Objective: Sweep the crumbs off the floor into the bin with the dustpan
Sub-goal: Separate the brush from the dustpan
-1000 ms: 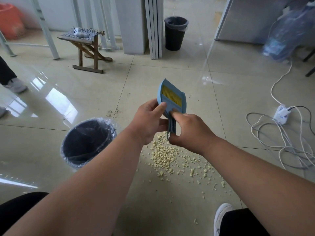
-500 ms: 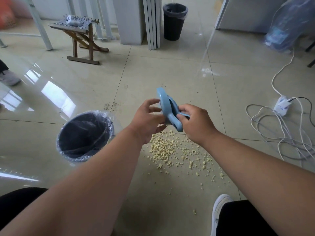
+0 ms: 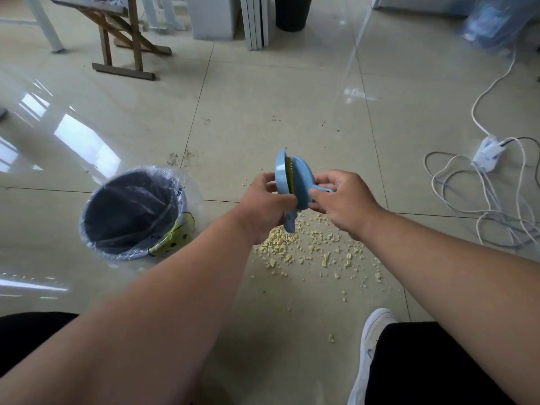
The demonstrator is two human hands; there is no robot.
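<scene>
since the last frame i've split brush (image 3: 302,182) from dustpan (image 3: 283,182).
left hand (image 3: 264,204) grips dustpan, right hand (image 3: 340,200) grips brush, above crumbs (image 3: 309,249); bin (image 3: 131,211) sits left.

My view: the glossy beige tiled floor (image 3: 263,92).
On it I see scattered pale yellow crumbs (image 3: 295,247), a plastic-lined grey round bin (image 3: 131,211) left of them, and tangled white cables (image 3: 479,206) at right.

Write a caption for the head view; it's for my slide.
Both hands part a blue dustpan and brush above crumbs, bin nearby.
</scene>
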